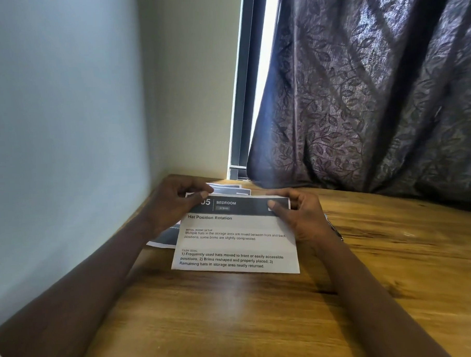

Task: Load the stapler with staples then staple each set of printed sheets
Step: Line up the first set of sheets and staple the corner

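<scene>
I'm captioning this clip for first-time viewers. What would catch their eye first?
The printed sheet at the centre, headed "Bedroom", pinched at its top corners by the left hand and right hand over the wooden table. Next, the dark leaf-patterned curtain at upper right, with a bright window strip beside it.

A: Bkgd?
B: Wooden desk w/ strong grain, set into a corner. Pale wall on the left.
A: Right side?
B: Dark leaf-pattern curtain, bunched on the desk's far edge. Window frame beside it, bright strip of daylight between.
</scene>
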`<control>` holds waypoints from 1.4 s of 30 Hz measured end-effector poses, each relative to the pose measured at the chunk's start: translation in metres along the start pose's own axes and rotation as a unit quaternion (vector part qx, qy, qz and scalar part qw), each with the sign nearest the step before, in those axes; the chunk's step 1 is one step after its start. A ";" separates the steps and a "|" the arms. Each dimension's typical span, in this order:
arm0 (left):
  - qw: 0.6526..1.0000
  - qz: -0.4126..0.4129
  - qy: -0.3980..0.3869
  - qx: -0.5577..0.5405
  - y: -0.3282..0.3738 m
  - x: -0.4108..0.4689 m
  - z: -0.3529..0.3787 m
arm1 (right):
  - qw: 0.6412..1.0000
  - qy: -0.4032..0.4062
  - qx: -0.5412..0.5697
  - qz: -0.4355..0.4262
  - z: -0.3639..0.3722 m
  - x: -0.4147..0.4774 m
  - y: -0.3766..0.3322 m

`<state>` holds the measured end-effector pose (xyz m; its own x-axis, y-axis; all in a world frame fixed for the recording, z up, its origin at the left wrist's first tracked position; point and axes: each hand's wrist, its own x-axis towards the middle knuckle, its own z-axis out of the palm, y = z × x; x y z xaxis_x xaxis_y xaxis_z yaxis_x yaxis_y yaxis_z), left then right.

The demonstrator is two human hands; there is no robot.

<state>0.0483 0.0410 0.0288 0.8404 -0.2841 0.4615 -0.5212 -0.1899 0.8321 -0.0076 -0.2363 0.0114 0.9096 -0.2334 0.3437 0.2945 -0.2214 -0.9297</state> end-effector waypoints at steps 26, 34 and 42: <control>0.879 0.142 -0.173 0.422 0.007 -0.021 0.059 | 0.789 -0.008 -0.604 -0.110 -0.010 -0.069 -0.010; 0.821 0.114 -0.163 0.536 0.026 -0.036 0.078 | 0.783 -0.006 -0.609 -0.125 -0.014 -0.068 -0.008; 0.833 0.066 -0.154 0.528 0.033 -0.060 0.095 | 0.785 -0.007 -0.608 -0.119 -0.016 -0.070 -0.011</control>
<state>-0.0333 -0.0381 -0.0007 0.7721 -0.5643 0.2922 -0.5826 -0.8122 -0.0290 -0.0796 -0.2328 -0.0001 0.8770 -0.0399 0.4789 -0.0325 -0.9992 -0.0236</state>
